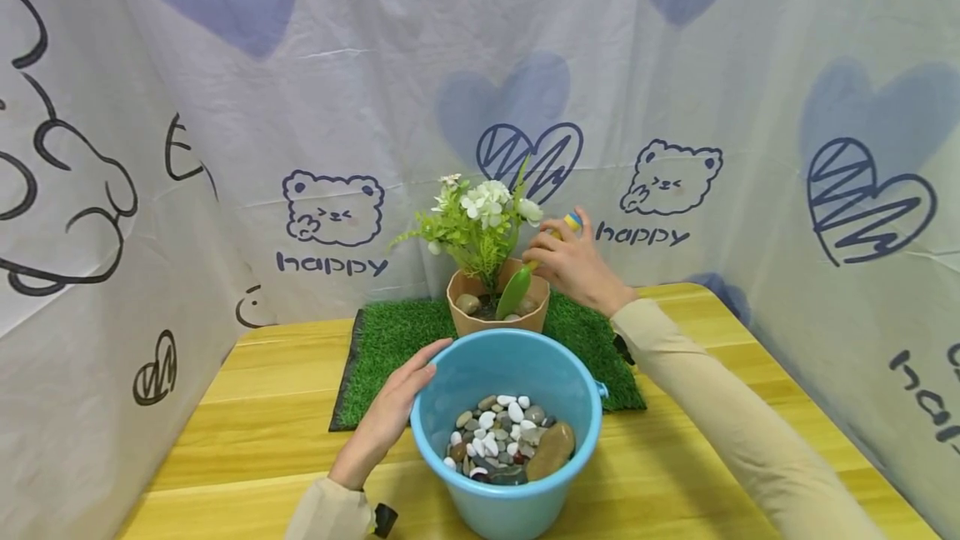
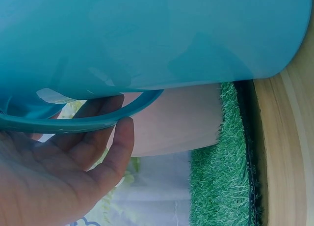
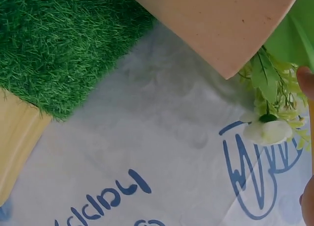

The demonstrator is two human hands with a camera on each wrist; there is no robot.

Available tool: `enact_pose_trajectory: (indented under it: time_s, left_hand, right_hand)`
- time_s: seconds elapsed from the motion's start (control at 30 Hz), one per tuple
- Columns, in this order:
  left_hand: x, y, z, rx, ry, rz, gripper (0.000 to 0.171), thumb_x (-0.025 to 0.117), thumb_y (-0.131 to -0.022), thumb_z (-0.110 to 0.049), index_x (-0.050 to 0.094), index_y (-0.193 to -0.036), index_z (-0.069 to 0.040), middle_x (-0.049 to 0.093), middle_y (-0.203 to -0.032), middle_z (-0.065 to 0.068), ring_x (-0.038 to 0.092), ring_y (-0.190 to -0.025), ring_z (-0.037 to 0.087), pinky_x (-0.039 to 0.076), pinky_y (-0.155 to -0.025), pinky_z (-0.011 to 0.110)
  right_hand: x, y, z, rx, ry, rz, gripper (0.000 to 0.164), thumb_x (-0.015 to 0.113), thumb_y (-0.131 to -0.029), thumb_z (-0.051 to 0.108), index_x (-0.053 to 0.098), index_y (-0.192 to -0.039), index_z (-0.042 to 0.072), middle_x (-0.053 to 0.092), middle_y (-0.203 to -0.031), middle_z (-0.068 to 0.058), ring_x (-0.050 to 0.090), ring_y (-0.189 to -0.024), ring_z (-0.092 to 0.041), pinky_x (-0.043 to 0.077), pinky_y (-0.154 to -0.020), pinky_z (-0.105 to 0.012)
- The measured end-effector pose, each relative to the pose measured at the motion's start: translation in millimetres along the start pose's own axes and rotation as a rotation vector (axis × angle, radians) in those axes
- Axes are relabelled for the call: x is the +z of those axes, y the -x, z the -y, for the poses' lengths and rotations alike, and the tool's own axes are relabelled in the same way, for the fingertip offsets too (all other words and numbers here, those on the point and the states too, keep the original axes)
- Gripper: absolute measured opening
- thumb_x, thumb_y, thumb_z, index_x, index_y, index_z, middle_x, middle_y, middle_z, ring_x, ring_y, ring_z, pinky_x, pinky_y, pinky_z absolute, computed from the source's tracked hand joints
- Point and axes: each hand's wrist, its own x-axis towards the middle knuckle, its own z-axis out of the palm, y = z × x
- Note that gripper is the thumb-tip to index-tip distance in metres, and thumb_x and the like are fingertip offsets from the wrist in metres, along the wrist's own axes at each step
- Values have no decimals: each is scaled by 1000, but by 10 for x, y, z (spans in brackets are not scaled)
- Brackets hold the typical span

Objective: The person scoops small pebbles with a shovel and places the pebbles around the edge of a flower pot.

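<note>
At the upper left side of a light blue bucket, my left hand grips near the rim. Its bent fingers meet the bucket's curved handle in the left wrist view. My right hand holds a small toy trowel with a green blade and a yellow, blue-ended handle. The blade slants down into a tan flower pot, beside the base of a plant with white flowers. Brown stones lie inside the pot, around the stem.
Inside the bucket are white and grey pebbles and one large brown stone. The pot stands on an artificial grass mat on a wooden table. A printed cloth hangs behind and at both sides.
</note>
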Motion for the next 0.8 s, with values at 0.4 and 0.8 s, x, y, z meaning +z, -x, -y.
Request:
enact_pose_trajectory:
  time_s: [0.4,0.8]
  left_hand:
    - [-5,1,2,2,24,9,48,34,-107,-35,36,-152,-18,48,-146,18,58,-120,43,55,-92,49]
    - [-6,-4,23,4,2,-1,47,34,-107,-36,37,-151,-21,48,-146,16,57,-121,42,54,-93,49]
  right_hand:
    - [-113,-72,-139,-43,94,56,30,81,-78,14,72,-105,22,70,-112,4,43,-132,-30,-3,-117,-67]
    - [-79,-1,-132,24,38,7,26,80,-79,12,72,-102,21,71,-110,1,46,-128,-29,-1,-117,-65]
